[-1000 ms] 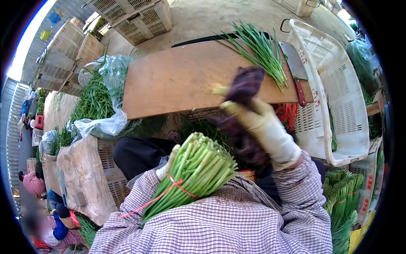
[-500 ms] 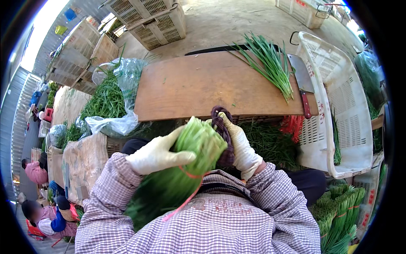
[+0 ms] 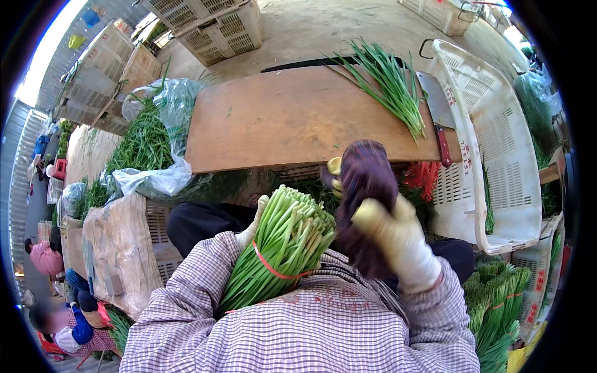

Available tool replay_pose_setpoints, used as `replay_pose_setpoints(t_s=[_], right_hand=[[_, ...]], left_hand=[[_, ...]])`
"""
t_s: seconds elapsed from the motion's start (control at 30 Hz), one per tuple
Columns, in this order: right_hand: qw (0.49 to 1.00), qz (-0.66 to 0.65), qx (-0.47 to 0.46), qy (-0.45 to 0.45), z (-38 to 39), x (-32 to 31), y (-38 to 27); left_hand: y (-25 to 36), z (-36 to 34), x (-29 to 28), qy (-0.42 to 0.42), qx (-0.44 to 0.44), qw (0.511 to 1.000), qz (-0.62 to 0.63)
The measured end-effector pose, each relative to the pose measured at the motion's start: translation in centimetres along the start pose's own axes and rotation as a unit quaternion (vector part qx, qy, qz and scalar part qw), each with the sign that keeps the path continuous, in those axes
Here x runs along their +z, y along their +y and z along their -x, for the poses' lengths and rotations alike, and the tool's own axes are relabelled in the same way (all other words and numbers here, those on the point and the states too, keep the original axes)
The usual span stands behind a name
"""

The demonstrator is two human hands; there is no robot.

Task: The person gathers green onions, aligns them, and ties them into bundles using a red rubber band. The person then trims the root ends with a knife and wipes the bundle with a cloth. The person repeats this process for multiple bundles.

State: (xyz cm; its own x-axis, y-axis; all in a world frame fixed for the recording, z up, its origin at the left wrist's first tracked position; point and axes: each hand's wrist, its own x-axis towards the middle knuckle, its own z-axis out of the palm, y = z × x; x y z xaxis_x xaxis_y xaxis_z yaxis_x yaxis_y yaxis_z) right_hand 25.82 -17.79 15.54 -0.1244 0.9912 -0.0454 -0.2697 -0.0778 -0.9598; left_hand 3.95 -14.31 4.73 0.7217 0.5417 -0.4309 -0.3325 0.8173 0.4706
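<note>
left hand (image 3: 251, 227) props green bundle (image 3: 283, 233) against checked shirt (image 3: 298, 336), probably for support (fingers mostly hidden, can't tell their grip); right hand (image 3: 398, 236) has fingers clasped round blurred purple cloth (image 3: 368, 177).

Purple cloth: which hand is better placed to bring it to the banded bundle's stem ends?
Probably the right hand: it holds the purple cloth beside the green bundle, while the left hand, partly hidden, supports the bundle's left side.
</note>
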Motion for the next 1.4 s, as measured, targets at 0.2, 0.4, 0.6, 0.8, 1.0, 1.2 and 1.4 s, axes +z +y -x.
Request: replay_pose_setpoints(t_s=[0.2, 0.4, 0.6, 0.8, 1.0, 1.2, 1.4], right_hand=[[0.934, 0.205, -0.271, 0.112, -0.7, 1.4, 9.8], [0.858, 0.457, -0.087, 0.218, -3.0, -4.0, 10.0], [0.929, 0.337, -0.147, 0.033, 0.5, 1.4, 4.9], [0.885, 0.417, 0.159, 0.134, -1.2, -2.2, 10.4], [0.981, 0.174, 0.092, -0.002, 1.3, -0.6, -0.6], [0.946, 0.267, -0.16, 0.094, 1.6, 1.9, 6.9], [0.915, 0.372, 0.048, 0.148, 3.1, -5.7, 13.0]], left_hand=[[0.1, 1.3, 0.3, 0.021, 0.044, 0.996, -0.069], [0.6, 2.3, -1.1, -0.032, 0.13, 0.991, -0.015], [1.4, 3.3, -0.2, -0.017, 0.127, 0.986, -0.106], [0.9, 4.9, 2.3, 0.033, 0.136, 0.968, -0.208], [0.4, 4.2, -0.2, 0.084, 0.098, 0.988, -0.085], [1.0, 5.3, 2.5, 0.08, 0.098, 0.978, -0.164], [0.5, 6.5, 1.1, 0.053, 0.061, 0.995, -0.058]])
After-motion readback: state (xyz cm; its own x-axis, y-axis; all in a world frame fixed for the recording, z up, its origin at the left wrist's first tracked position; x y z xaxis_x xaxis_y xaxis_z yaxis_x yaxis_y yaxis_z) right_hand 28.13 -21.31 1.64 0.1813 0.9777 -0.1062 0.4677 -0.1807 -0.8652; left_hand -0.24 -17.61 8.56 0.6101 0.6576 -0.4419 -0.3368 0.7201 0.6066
